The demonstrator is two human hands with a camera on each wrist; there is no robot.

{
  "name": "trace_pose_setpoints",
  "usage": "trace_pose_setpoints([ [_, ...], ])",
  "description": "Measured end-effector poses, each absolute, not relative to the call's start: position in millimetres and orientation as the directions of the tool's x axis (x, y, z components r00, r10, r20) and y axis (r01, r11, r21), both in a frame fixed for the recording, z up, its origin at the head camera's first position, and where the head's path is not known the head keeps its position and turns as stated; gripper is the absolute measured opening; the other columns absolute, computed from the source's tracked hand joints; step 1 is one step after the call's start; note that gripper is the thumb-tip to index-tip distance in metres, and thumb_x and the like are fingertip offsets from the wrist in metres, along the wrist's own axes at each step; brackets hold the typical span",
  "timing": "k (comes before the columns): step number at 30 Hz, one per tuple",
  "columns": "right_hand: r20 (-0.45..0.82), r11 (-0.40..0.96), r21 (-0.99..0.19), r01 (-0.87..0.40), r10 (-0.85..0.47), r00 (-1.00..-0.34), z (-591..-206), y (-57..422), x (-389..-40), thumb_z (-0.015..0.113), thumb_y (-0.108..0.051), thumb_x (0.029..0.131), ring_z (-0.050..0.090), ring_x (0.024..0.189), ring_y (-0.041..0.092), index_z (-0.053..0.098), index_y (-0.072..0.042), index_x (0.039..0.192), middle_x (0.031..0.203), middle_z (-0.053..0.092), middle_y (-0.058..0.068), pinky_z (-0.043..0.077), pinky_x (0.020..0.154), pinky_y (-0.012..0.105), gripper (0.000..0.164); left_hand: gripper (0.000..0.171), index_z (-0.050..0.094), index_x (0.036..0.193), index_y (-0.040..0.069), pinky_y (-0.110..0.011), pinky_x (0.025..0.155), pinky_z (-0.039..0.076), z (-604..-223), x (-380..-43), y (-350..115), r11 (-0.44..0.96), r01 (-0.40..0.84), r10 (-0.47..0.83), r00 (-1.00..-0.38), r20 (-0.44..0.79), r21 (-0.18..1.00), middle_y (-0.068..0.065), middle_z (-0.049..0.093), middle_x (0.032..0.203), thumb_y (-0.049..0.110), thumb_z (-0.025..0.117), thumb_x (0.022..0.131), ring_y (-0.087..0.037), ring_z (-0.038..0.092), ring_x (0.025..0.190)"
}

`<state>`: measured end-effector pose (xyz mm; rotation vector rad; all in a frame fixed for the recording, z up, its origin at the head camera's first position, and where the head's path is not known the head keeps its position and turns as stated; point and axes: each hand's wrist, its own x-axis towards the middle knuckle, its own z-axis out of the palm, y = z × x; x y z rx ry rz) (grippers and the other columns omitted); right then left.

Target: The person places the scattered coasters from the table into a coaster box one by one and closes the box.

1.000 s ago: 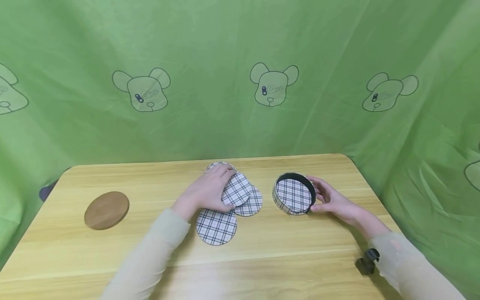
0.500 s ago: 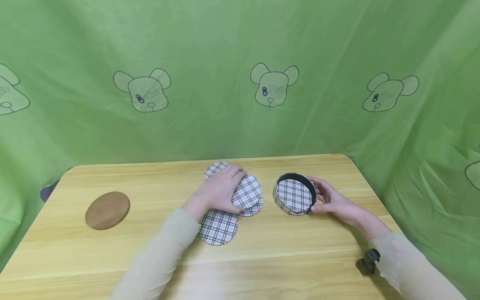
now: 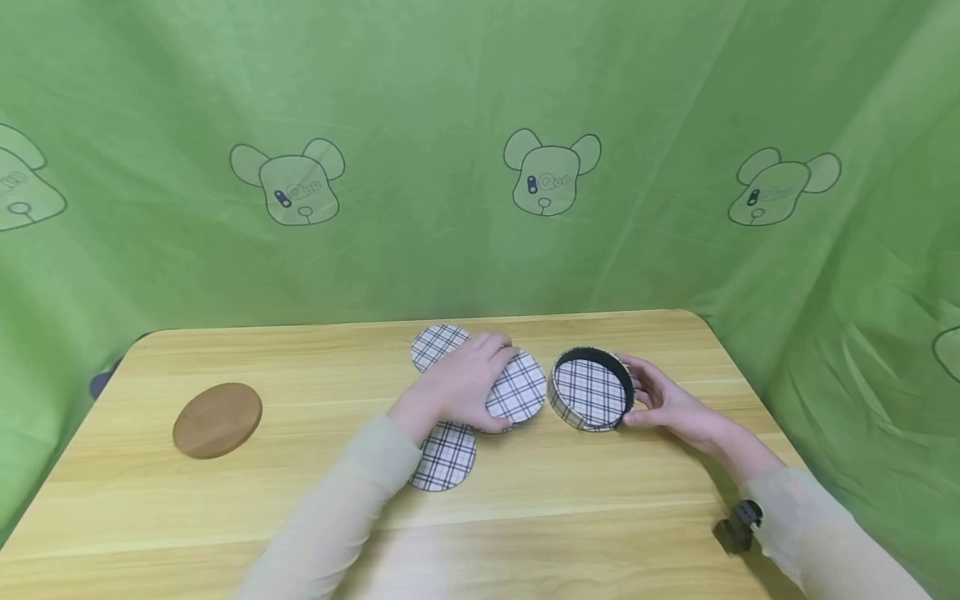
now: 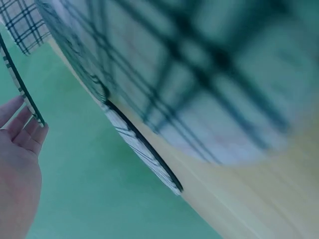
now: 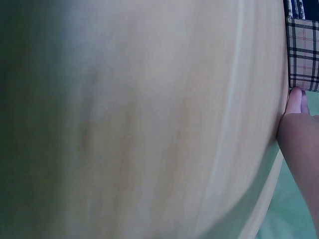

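In the head view my left hand point(image 3: 468, 379) grips a round plaid coaster point(image 3: 525, 387) between thumb and fingers, close beside a round plaid holder. Black-lined inside, with plaid at its bottom, the holder point(image 3: 566, 410) sits tilted toward me. My right hand point(image 3: 660, 404) holds its right side, thumb at the near edge and fingers behind. A second plaid coaster point(image 3: 438, 346) lies beyond my left hand, and a third point(image 3: 447, 458) lies nearer, partly under my forearm. One more below the held coaster is almost hidden. At the right wrist view's edge, the holder point(image 5: 304, 55) shows its plaid wall.
A brown round disc point(image 3: 217, 421) lies on the left of the wood-grain table point(image 3: 570, 517). Green cloth point(image 3: 420, 250) printed with bear heads hangs behind and along the right. A small black device point(image 3: 737, 527) is at my right sleeve.
My left hand has slid to the right with the coaster, bringing it up beside the holder. More of the far coaster now shows. The right hand and holder have stayed in place.
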<state>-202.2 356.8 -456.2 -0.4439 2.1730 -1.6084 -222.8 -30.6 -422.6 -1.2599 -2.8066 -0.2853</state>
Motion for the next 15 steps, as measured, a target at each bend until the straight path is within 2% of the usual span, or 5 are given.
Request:
trace_pose_setpoints([
  [3,-0.127,0.284,-0.959,-0.015,-0.474,-0.871,-455.8,356.5,-201.7,0.074,0.007,0.089,0.053,0.130,-0.006,0.013,-0.001,0.168,0.167,0.024,0.023,0.045,0.108,0.008,0.100,0.114,0.040,0.160,0.002,-0.042,0.132,0.035,-420.3,-222.5,-26.0,0.647,0.750,0.740,-0.661,0.121,0.139,-0.013,0.044,0.162,0.068,0.079,0.076,-0.028,0.043,0.150],
  [7,-0.114,0.276,-0.961,-0.026,-0.478,-0.871,-456.7,357.1,-202.2,0.074,0.007,0.089,0.053,0.130,-0.005,0.013,-0.001,0.168,0.161,0.035,0.004,0.045,0.107,0.008,0.100,0.113,0.039,0.161,0.002,-0.042,0.132,0.034,-416.0,-222.0,-21.0,0.642,0.756,0.747,-0.654,0.116,0.128,-0.013,0.043,0.163,0.068,0.079,0.077,-0.028,0.041,0.152],
  [10,-0.108,0.275,-0.961,-0.033,-0.480,-0.870,-457.9,357.6,-202.8,0.073,0.007,0.089,0.052,0.130,-0.005,0.013,-0.001,0.168,0.156,0.036,-0.006,0.045,0.107,0.008,0.099,0.113,0.039,0.161,0.002,-0.042,0.132,0.034,-413.0,-221.7,-17.3,0.639,0.761,0.752,-0.649,0.114,0.117,-0.013,0.043,0.163,0.067,0.079,0.077,-0.027,0.041,0.152],
  [12,-0.109,0.277,-0.960,-0.032,-0.481,-0.870,-458.3,357.7,-203.1,0.074,0.007,0.089,0.052,0.130,-0.005,0.013,-0.001,0.168,0.157,0.036,-0.005,0.045,0.107,0.008,0.100,0.112,0.039,0.161,0.002,-0.041,0.132,0.034,-411.8,-221.5,-14.2,0.636,0.763,0.755,-0.646,0.113,0.116,-0.012,0.043,0.162,0.066,0.079,0.078,-0.027,0.041,0.151],
  [15,-0.121,0.287,-0.958,-0.024,-0.476,-0.871,-458.7,357.1,-203.4,0.074,0.006,0.089,0.051,0.130,-0.005,0.013,-0.002,0.168,0.162,0.033,0.009,0.046,0.107,0.009,0.100,0.112,0.038,0.161,0.002,-0.040,0.131,0.035,-411.7,-221.4,-8.7,0.633,0.767,0.759,-0.641,0.112,0.102,-0.012,0.043,0.163,0.067,0.077,0.078,-0.026,0.041,0.151],
])
